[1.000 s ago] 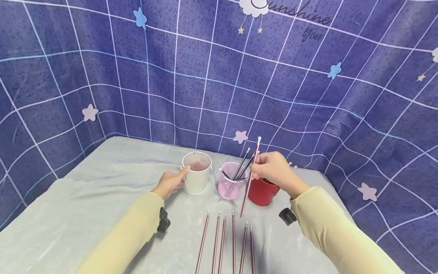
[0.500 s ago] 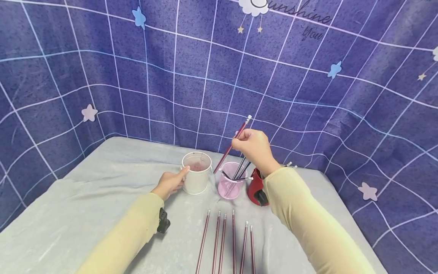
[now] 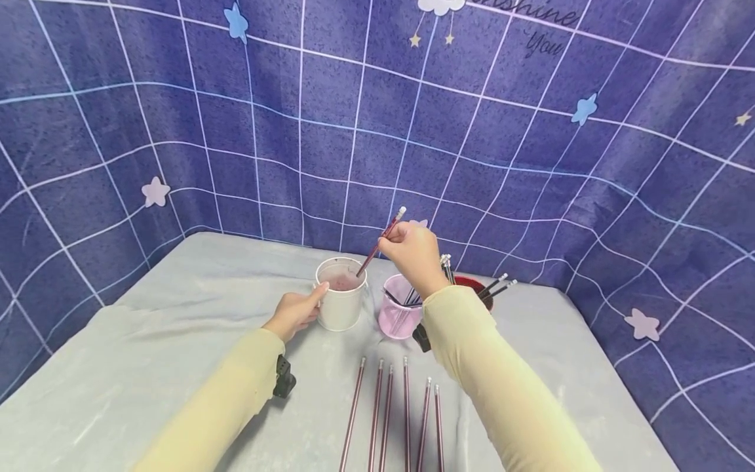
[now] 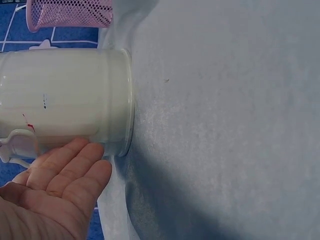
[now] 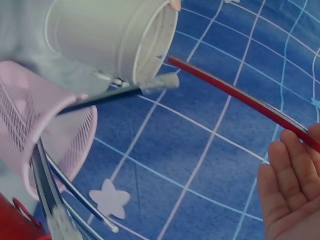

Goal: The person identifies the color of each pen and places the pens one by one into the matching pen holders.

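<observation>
Fingers of the right hand (image 3: 411,252) pinch 1 red pencil (image 3: 371,254), its low end by the right rim of the white bucket (image 3: 340,309); the left hand (image 3: 295,313) grips the bucket's left side (6 similar pencils (image 3: 406,416) lie near).

Dark script (image 3: 544,44) on the purple-blue cloth backdrop (image 3: 330,157) reads "You" below a cut-off "…shine".

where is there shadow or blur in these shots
Head view: bright, with a soft shadow beside the left sleeve; left wrist view: dimmer, broad shadow on the grey cloth near the white bucket; right wrist view: dark pencils in the pink cup look soft at their eraser ends.
</observation>
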Action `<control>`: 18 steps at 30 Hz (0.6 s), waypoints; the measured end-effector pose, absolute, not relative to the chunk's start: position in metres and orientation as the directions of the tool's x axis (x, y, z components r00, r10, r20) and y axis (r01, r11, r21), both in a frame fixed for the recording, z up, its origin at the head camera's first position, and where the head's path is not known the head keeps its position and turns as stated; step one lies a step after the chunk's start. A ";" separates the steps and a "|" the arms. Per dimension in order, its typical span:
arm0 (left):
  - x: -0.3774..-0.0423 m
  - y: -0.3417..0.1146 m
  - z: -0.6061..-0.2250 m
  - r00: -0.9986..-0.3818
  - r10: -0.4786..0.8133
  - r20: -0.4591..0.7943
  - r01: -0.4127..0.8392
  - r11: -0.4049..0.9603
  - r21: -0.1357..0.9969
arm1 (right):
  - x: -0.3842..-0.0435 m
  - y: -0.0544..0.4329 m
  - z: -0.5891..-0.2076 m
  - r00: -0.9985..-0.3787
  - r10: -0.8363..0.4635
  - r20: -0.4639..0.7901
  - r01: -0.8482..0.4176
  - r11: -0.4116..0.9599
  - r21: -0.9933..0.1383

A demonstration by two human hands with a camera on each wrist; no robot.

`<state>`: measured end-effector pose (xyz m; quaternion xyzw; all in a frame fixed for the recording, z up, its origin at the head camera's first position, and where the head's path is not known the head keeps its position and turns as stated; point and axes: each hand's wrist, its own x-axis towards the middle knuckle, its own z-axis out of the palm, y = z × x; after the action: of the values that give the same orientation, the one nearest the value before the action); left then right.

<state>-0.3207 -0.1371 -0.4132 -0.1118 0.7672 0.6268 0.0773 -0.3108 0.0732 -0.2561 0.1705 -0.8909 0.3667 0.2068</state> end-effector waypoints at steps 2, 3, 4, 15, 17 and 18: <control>-0.321 -0.138 -0.413 -0.964 -0.072 -0.258 -0.267 0.189 0.945 | -0.313 0.069 -0.260 -0.851 -0.154 0.502 -0.464 0.668 -0.581; -0.321 -0.139 -0.412 -0.964 -0.069 -0.258 -0.266 0.189 0.945 | -0.314 0.067 -0.261 -0.854 -0.157 0.496 -0.462 0.668 -0.584; -0.321 -0.140 -0.412 -0.964 -0.068 -0.259 -0.267 0.187 0.945 | -0.316 0.064 -0.261 -0.858 -0.164 0.487 -0.458 0.674 -0.579; -0.322 -0.138 -0.411 -0.967 -0.069 -0.244 -0.253 0.194 0.948 | -0.331 0.044 -0.265 -0.919 -0.177 0.352 -0.343 0.799 -0.494; -0.322 -0.138 -0.412 -0.966 -0.076 -0.245 -0.256 0.197 0.946 | -0.334 0.043 -0.267 -0.926 -0.192 0.324 -0.335 0.812 -0.477; -0.321 -0.138 -0.412 -0.966 -0.079 -0.244 -0.256 0.201 0.946 | -0.335 0.043 -0.268 -0.928 -0.201 0.313 -0.336 0.815 -0.472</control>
<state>-0.3213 -0.1384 -0.4119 -0.1083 0.7716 0.6228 0.0710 -0.3346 0.0426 -0.2683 0.1419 -0.9444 0.2687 0.1256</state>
